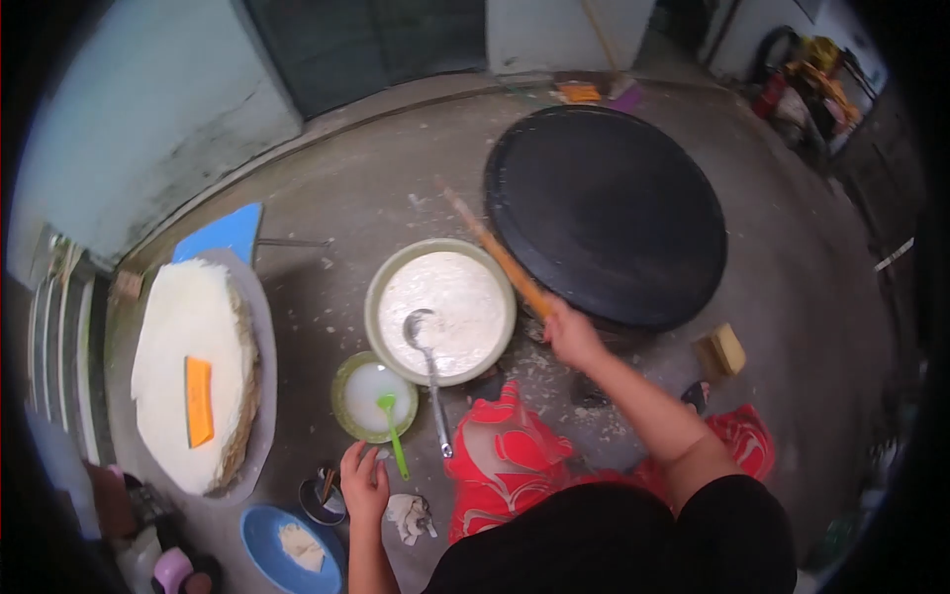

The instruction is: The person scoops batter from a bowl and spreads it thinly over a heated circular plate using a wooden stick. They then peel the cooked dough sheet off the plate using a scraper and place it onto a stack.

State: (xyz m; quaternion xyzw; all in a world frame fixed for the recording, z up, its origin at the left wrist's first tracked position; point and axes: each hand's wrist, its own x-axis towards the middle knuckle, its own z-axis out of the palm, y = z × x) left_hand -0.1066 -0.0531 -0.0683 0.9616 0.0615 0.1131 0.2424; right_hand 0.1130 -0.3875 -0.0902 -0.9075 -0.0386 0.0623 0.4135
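My right hand [572, 337] is closed around one end of a long wooden stick [505, 259]. The stick slants up and left, between the basin and the black round griddle [609, 213], and its far end is blurred. A wide basin [373, 287] of creamy white batter [450, 302] stands in front of me, with a metal ladle [430, 381] resting in it. My left hand [364, 483] hangs with fingers apart, holding nothing, just below a small green bowl [344, 421]. Whitish liquid fills that bowl, and a bright green spatula [396, 441] leans in it.
At left, a tall stack of thin white flatbreads [198, 327] carries an orange scraper [199, 401]. A blue basin [257, 554], a small dark pot [322, 497] and a crumpled cloth [411, 517] lie low left. A yellowish block [724, 349] sits right of the griddle.
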